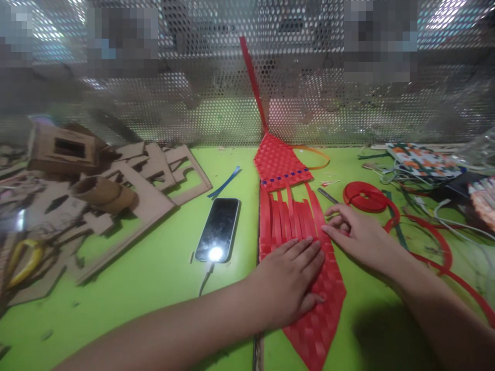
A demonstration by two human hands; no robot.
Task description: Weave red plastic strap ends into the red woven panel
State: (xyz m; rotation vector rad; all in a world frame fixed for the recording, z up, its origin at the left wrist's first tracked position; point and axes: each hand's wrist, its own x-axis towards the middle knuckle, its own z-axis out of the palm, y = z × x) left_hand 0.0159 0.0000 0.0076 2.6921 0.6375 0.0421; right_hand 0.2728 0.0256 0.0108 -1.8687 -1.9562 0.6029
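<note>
A red woven piece of flat plastic strips (320, 319) lies lengthwise on the green table, its near end tapering to a point. Loose parallel strips (290, 221) join it to a second woven section (276, 157) with a row of blue squares along one edge. My left hand (292, 278) rests flat on the near section, fingers stretched forward and slightly spread. Beside the right edge, my right hand (351, 232) has its thumb tip at the outer strip and its other fingers loosely bent, apart from the thumb. A dark, thin tool (327, 195) lies just beyond it.
A lit phone (219, 229) on a cable lies left of the weave. Cardboard pieces (147, 201) and yellow-handled scissors (27, 260) crowd the left side. To the right are a red strip coil (365, 196) and a multicoloured woven piece (425, 159). A perforated metal panel (193, 98) stands behind.
</note>
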